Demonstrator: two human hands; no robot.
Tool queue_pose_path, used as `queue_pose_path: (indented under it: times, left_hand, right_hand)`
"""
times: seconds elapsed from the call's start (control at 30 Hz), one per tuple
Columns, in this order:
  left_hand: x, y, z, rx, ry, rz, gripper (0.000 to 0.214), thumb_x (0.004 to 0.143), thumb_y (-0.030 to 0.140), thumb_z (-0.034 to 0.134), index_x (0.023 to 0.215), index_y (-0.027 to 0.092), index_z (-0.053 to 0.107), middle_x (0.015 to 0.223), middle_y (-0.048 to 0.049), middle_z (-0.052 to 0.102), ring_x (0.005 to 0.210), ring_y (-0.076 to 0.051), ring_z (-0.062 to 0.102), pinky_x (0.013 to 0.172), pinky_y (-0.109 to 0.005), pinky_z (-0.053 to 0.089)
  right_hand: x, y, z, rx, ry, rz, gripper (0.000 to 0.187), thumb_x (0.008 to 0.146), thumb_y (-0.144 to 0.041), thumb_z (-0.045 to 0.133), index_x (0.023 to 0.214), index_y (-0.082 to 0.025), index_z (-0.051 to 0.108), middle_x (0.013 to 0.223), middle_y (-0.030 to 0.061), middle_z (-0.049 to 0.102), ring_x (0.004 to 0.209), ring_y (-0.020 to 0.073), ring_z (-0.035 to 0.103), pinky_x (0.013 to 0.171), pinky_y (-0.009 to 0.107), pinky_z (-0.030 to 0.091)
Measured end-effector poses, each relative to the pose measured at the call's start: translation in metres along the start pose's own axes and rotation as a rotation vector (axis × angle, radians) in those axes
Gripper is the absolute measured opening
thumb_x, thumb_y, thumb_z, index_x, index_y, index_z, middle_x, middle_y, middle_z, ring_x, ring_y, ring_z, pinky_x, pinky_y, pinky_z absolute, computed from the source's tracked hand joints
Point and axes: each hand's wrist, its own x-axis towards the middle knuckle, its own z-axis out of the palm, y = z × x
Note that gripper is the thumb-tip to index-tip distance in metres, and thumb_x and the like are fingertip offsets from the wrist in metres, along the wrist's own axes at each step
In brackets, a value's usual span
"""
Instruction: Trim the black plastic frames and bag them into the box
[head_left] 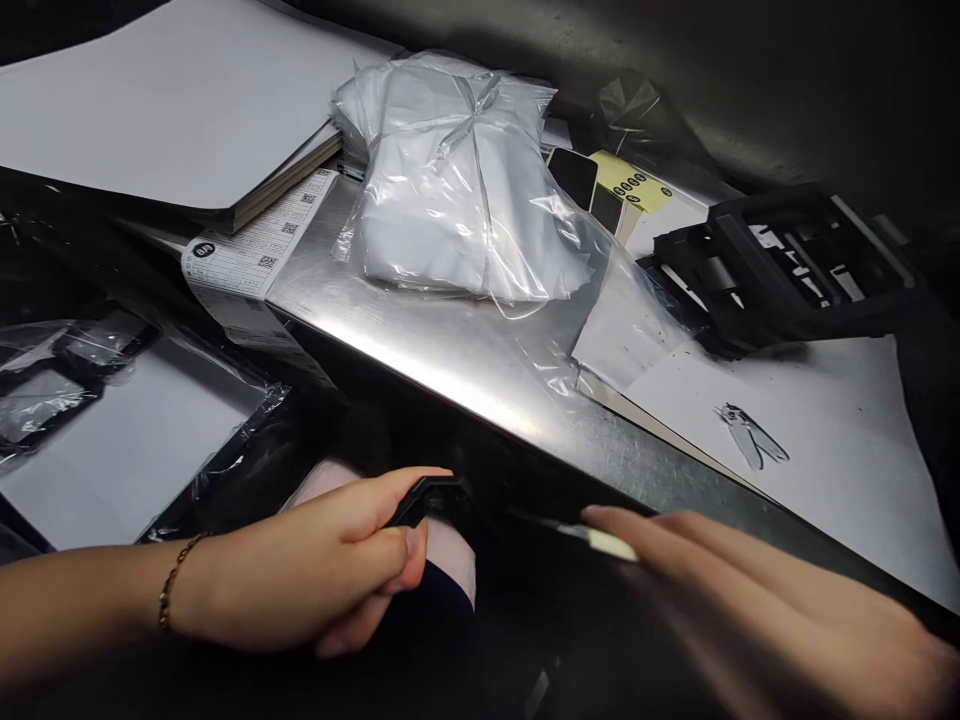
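Observation:
My left hand (315, 560), with a thin bracelet at its wrist, is closed around a black plastic part (450, 492) in front of the table's edge. Most of that part blends into the dark background, so its full shape is hidden. To the right, my right hand (727, 580) is blurred by motion and grips a small knife (611, 544) with a pale yellow handle. Its thin blade points left toward the black part, with a gap between them.
A tied bundle of clear plastic bags (465, 190) lies on the metal table (420, 350). Black plastic frames (810, 265) and small nippers (752, 437) rest on white sheets at right. Left are a paper stack (187, 100), a label strip (251, 250) and a plastic-lined container (135, 430).

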Motion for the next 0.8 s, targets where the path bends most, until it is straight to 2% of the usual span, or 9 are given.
queue_pose_path:
  times: [0.13,0.2,0.27,0.33,0.4,0.47,0.57,0.63,0.8]
  left_hand:
    - [-0.001,-0.001,-0.001,0.005,0.008,0.004,0.021,0.084,0.034,0.035,0.101,0.022,0.042,0.066,0.0075,0.041,0.033,0.001,0.030,0.033,-0.014,0.022]
    - [-0.001,0.000,-0.001,0.004,-0.003,0.025,0.017,0.085,0.033,0.034,0.092,0.021,0.043,0.062,0.0085,0.040,0.032,0.001,0.028,0.034,-0.014,0.021]
    - [0.000,0.002,0.000,0.009,-0.027,0.046,0.016,0.086,0.032,0.032,0.081,0.020,0.041,0.051,0.0108,0.036,0.031,0.000,0.024,0.034,-0.015,0.019]
    - [0.000,0.003,0.001,0.017,-0.039,0.057,0.018,0.087,0.031,0.031,0.074,0.020,0.038,0.043,0.0123,0.030,0.030,-0.001,0.023,0.034,-0.015,0.017]
    - [0.002,0.004,0.002,0.019,-0.038,0.066,0.020,0.087,0.030,0.031,0.071,0.020,0.037,0.041,0.0123,0.029,0.030,-0.001,0.023,0.033,-0.015,0.016]
    - [0.004,0.004,0.003,-0.005,-0.026,0.067,0.017,0.086,0.030,0.032,0.074,0.020,0.039,0.049,0.0107,0.035,0.030,0.000,0.026,0.032,-0.014,0.016]
    - [0.005,0.004,0.004,-0.040,-0.009,0.046,0.015,0.085,0.031,0.035,0.078,0.019,0.041,0.064,0.0074,0.040,0.033,0.002,0.031,0.032,-0.013,0.021]
    - [0.004,0.004,0.004,-0.034,-0.003,0.050,0.016,0.085,0.031,0.036,0.076,0.019,0.041,0.068,0.0066,0.041,0.034,0.002,0.034,0.033,-0.013,0.023]
    - [0.001,0.001,0.002,-0.008,0.002,0.073,0.015,0.084,0.029,0.034,0.074,0.019,0.041,0.068,0.0065,0.042,0.034,0.001,0.035,0.035,-0.014,0.025]
  right_hand:
    - [0.004,0.059,0.019,-0.218,0.178,0.234,0.032,0.088,-0.031,0.036,0.108,-0.016,0.055,0.079,0.0059,0.058,0.064,0.0143,0.054,0.050,0.024,0.039]
    - [0.005,0.085,0.033,-0.300,0.207,0.227,0.030,0.085,-0.032,0.042,0.101,-0.015,0.061,0.079,0.0087,0.059,0.066,0.0167,0.053,0.051,0.027,0.038]
    - [0.006,0.093,0.042,-0.333,0.258,0.207,0.024,0.080,-0.029,0.051,0.096,-0.015,0.063,0.083,0.0108,0.060,0.070,0.0189,0.053,0.053,0.031,0.039]
    - [0.007,0.074,0.043,-0.291,0.339,0.184,0.022,0.077,-0.023,0.057,0.096,-0.013,0.062,0.089,0.0132,0.059,0.076,0.0222,0.053,0.058,0.036,0.040]
    - [0.011,0.036,0.037,-0.175,0.401,0.134,0.020,0.076,-0.015,0.058,0.096,-0.014,0.061,0.091,0.0120,0.057,0.082,0.0225,0.051,0.062,0.036,0.041]
    - [0.017,-0.007,0.030,-0.040,0.418,0.062,0.018,0.075,-0.011,0.059,0.088,-0.022,0.063,0.082,0.0036,0.054,0.077,0.0166,0.048,0.061,0.031,0.040]
    - [0.029,-0.047,0.027,0.180,0.364,-0.112,0.012,0.077,-0.009,0.055,0.081,-0.014,0.066,0.077,0.0054,0.055,0.078,0.0182,0.042,0.066,0.036,0.037]
    - [0.037,-0.055,0.030,0.200,0.317,-0.159,0.013,0.077,-0.007,0.053,0.076,-0.009,0.066,0.074,0.0078,0.057,0.076,0.0188,0.041,0.065,0.037,0.035]
    - [0.045,-0.053,0.037,0.192,0.339,-0.197,0.012,0.073,-0.004,0.055,0.067,-0.006,0.065,0.070,0.0108,0.059,0.073,0.0198,0.042,0.065,0.038,0.035]
